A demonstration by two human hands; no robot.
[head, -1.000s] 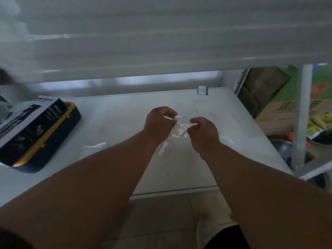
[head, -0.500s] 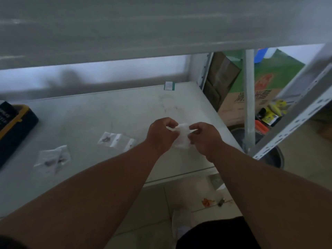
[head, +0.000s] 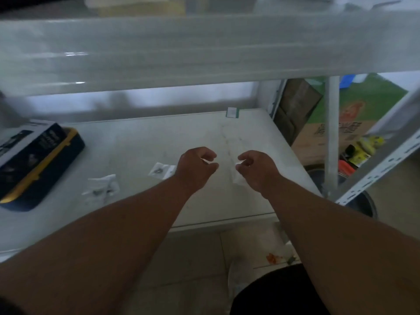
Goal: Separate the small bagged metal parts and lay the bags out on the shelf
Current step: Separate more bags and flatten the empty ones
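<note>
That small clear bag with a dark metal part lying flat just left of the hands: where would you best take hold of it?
Pinch the small clear plastic bag by its empty right end, coming from above and the right. It lies flat on the white shelf with the dark part at its left, so the thin bare edge probably suits a fingertip grip.

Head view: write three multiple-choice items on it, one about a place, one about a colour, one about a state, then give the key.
1. Where does the dark box lie on the shelf?
A. at its left end
B. at its right end
C. on the floor under it

2. What colour is the box's edge trim?
A. red
B. yellow
C. green

3. What is the right hand doing?
A. lying flat on the shelf
B. pinching a clear bag
C. gripping the shelf post

Key: 1 A, the box sits far left of both hands. 2 B, a yellow band runs along its edge. 3 B, the bag hangs from its fingertips.
</note>
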